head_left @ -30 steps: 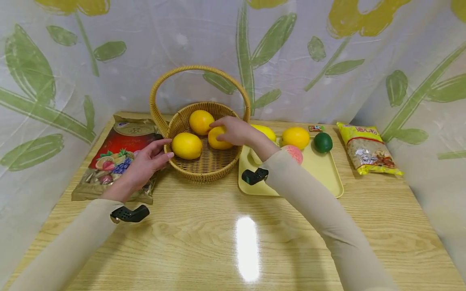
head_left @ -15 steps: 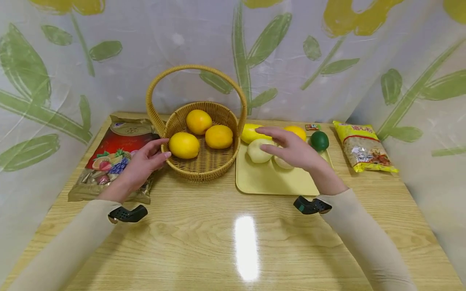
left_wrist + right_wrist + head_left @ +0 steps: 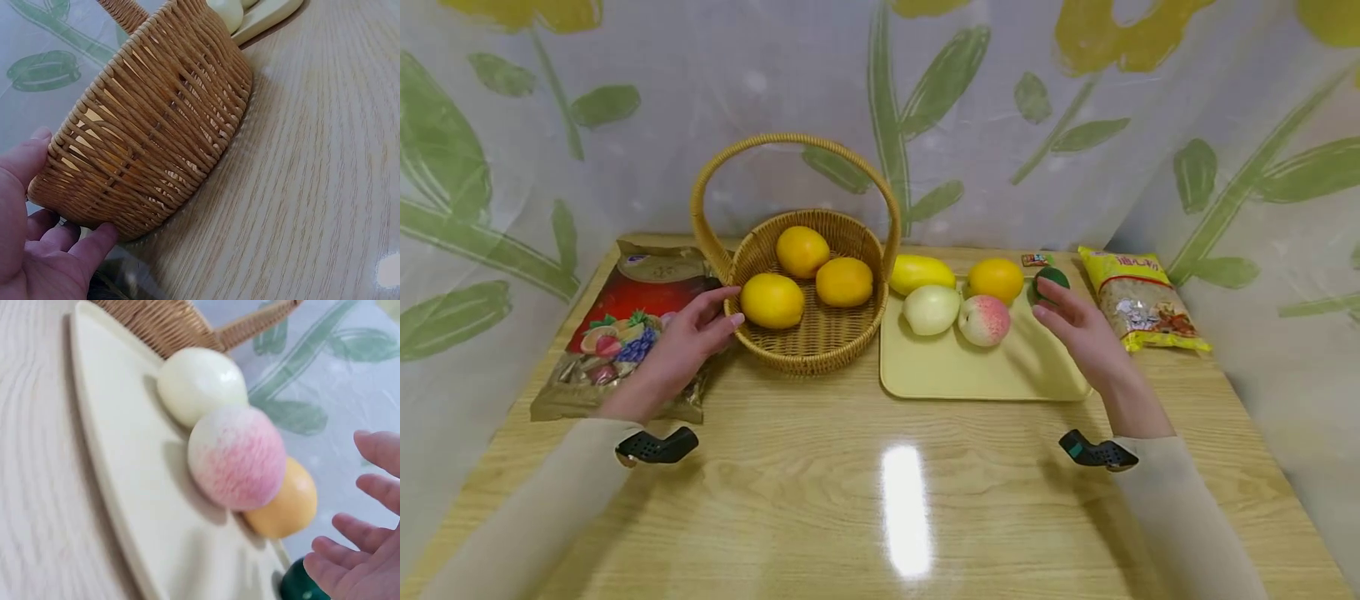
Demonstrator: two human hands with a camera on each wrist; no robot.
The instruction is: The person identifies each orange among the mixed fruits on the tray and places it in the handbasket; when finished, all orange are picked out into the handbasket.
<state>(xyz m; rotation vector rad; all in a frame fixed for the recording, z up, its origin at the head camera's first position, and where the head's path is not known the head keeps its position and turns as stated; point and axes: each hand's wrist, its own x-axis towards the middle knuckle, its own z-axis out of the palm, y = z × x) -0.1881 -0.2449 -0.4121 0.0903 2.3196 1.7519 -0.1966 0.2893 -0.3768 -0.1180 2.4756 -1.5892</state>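
My left hand [image 3: 688, 342] holds the near left rim of a round wicker basket [image 3: 808, 363], its thumb and fingers against the rim and wall in the left wrist view. Several yellow-orange fruits, one of them a lemon-like fruit [image 3: 772, 301], lie in the basket. My right hand [image 3: 1086, 337] hovers over the right end of a cream tray [image 3: 955, 379], fingers spread and holding nothing. Partly hidden behind its fingertips is a dark green fruit [image 3: 1051, 282]. On the tray also lie a peach [image 3: 984, 321], a pale green fruit [image 3: 932, 310], an orange fruit [image 3: 996, 280] and a long yellow fruit [image 3: 921, 273].
A red and gold candy bag [image 3: 647, 308] lies left of the basket, partly under my left arm. At the right is a yellow snack bag [image 3: 1144, 300]. A small wrapped candy [image 3: 1037, 260] sits behind the tray. The basket's tall handle [image 3: 796, 139] arches upward.
My right hand has let go of a yellow-orange fruit in the basket and moved right, across the tray, to the dark green fruit. My left hand stays at the basket rim.
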